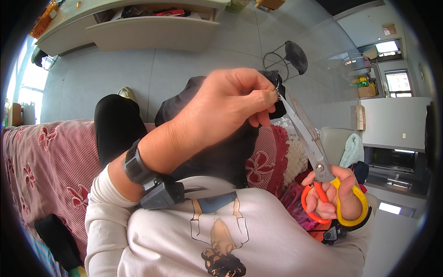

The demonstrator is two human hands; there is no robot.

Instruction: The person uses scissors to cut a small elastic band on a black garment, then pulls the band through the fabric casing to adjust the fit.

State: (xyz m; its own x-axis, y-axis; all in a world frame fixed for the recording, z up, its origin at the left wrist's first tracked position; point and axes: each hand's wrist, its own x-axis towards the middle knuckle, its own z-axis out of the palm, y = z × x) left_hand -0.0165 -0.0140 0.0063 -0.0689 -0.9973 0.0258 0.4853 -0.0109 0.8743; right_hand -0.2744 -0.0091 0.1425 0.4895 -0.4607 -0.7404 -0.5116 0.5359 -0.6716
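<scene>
My left hand pinches the edge of a black cloth between thumb and index finger. A pale, frayed strand or seam shows along that edge beside the fingertips. My right hand holds a pair of scissors by one red-orange and one yellow handle loop. Their metal blades stand slightly apart and point up and left, one tip close to the cloth beside my left thumb. Whether the tip touches the cloth I cannot tell. Much of the cloth lies behind my left hand.
I sit on a sofa with a red patterned cover. A dark round stool stands on the grey tiled floor. Ahead, a cabinet drawer hangs open. Dark fabric lies at my left, a pink plastic bag at my right.
</scene>
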